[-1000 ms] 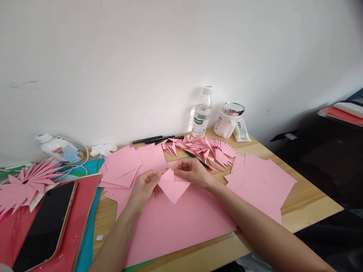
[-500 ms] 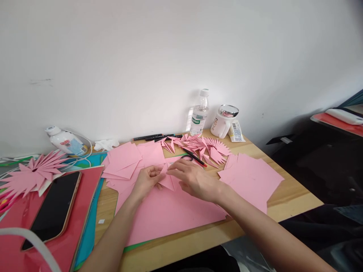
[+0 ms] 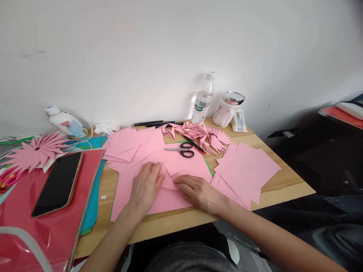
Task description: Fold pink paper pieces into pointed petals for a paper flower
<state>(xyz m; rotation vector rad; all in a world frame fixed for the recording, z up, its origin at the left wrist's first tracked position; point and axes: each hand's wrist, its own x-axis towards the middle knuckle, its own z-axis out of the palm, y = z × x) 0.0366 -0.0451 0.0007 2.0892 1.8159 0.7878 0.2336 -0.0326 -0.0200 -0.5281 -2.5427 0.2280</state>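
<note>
A small sheet of pink paper (image 3: 169, 183), partly folded with a pointed flap, lies on a large pink sheet (image 3: 167, 206) in front of me. My left hand (image 3: 146, 186) is closed on its left side, fingers curled and thumb pressed on the paper. At its right corner, the fingers of my right hand (image 3: 200, 192) are pressed together on the edge. Fingertips of both hands partly cover the folds. Just beyond lie black-handled scissors (image 3: 185, 150), and a black pen (image 3: 194, 143) rests behind them.
Pink squares (image 3: 123, 145) are stacked at left, more pink sheets (image 3: 249, 172) at right. Folded pink pieces (image 3: 208, 134) lie near a water bottle (image 3: 202, 100) and a white mug (image 3: 227, 109) by the wall. A phone (image 3: 58, 185) and pink paper pinwheel (image 3: 36, 151) are on the left.
Both hands have come down and nearer with the small pink paper, which now lies lower on the large sheet. The scissors are now uncovered. The view has tilted slightly.
</note>
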